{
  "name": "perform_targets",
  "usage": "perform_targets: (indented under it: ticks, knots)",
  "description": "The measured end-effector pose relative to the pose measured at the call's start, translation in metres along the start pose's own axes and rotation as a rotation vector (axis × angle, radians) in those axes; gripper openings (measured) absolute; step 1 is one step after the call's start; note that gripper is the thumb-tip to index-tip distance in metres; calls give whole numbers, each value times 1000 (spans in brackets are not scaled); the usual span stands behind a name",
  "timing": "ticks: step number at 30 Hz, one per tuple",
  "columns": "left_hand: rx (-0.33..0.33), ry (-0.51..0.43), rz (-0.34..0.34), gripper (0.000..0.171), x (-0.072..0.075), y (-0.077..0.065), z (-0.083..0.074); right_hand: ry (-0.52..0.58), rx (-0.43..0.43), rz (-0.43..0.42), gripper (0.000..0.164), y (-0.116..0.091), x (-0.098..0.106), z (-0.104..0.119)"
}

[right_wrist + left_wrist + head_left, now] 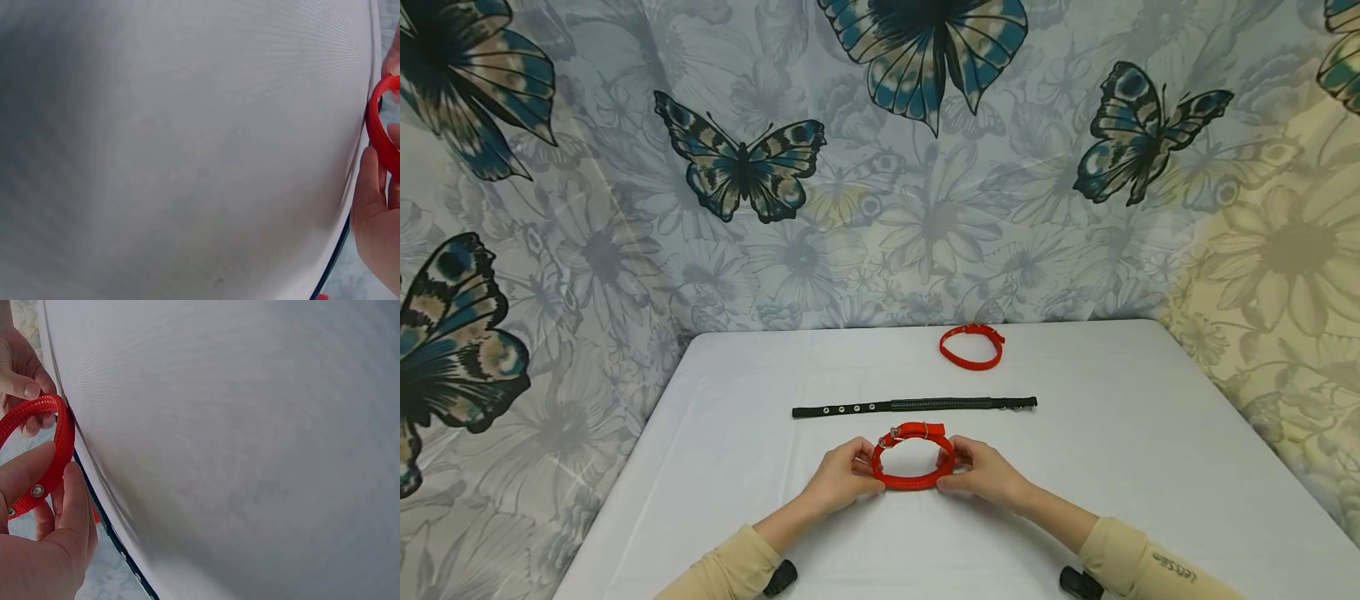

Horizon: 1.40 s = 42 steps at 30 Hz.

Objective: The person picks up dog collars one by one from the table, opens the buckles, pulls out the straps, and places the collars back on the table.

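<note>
A red buckled collar [913, 482], closed into a ring, is held between both hands low over the near middle of the table. My left hand [842, 477] pinches its left side, thumb in front and fingers behind. On the opposite side my right hand [988, 477] pinches the ring in the same way. The metal buckle and strap end sit at the ring's far side. In the left wrist view, metal eyelets show on the red collar [64, 440] beside the left thumb. The right wrist view catches only part of the collar [377, 128] at its edge.
Just beyond the hands a black collar [917, 406] with eyelets lies stretched out flat. A second red collar [972, 364], also a ring, lies near the back edge of the white table [737, 367]. Butterfly-patterned cloth [880, 250] hangs behind.
</note>
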<state>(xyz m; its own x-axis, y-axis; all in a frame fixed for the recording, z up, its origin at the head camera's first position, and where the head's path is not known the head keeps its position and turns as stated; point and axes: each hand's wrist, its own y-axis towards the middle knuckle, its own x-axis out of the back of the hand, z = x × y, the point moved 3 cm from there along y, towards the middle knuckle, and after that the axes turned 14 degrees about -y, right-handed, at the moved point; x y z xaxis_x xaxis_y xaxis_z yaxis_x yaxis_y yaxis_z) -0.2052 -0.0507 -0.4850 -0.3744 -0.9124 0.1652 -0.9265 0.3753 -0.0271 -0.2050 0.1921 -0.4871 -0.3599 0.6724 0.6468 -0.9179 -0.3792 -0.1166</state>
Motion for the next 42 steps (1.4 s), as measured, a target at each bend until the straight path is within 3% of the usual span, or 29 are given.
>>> perform_targets:
  ticks: [17,24,34,42]
  knots:
    - [-20,45,-18,30,2,-1,0,-31,13,-18,21,0,-2,0]
    - [-13,-6,-40,29,5,-1,0,-27,16,-18,19,1,-2,-1]
    - [-26,-21,-40,29,3,-2,-2,-82,44,-56,22,-1,2,1]
    - [-31,-30,-37,29,3,-3,-2,-57,66,-61,22,-2,6,3]
